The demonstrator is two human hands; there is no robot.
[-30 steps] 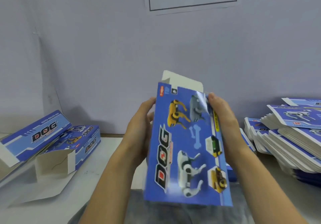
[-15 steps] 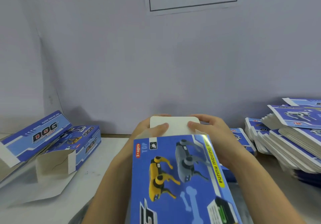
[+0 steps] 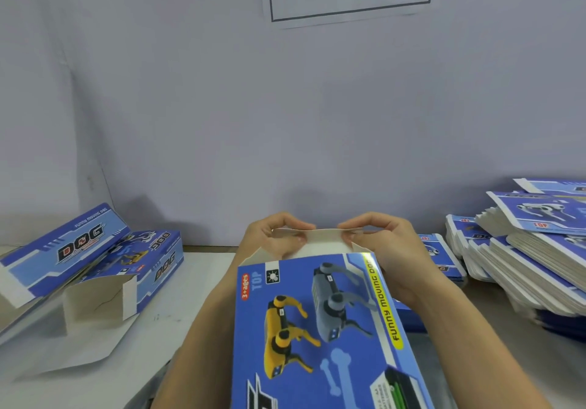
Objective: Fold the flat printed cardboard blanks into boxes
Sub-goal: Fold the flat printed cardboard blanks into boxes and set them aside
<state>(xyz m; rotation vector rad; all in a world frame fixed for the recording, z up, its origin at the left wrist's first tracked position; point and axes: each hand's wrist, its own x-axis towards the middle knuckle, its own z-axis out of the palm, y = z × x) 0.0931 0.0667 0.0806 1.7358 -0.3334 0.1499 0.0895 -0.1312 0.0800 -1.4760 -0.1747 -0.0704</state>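
Box [image 3: 320,329], end flap [image 3: 320,239] in fingers [image 3: 285,243]

Left hand [image 3: 276,237], right hand [image 3: 377,240] pinch white flap [image 3: 320,238] of blue box [image 3: 317,323].

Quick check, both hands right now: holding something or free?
Left hand: fingers pinch the white end flap of the blue box.
Right hand: fingers pinch the same flap from the other side.
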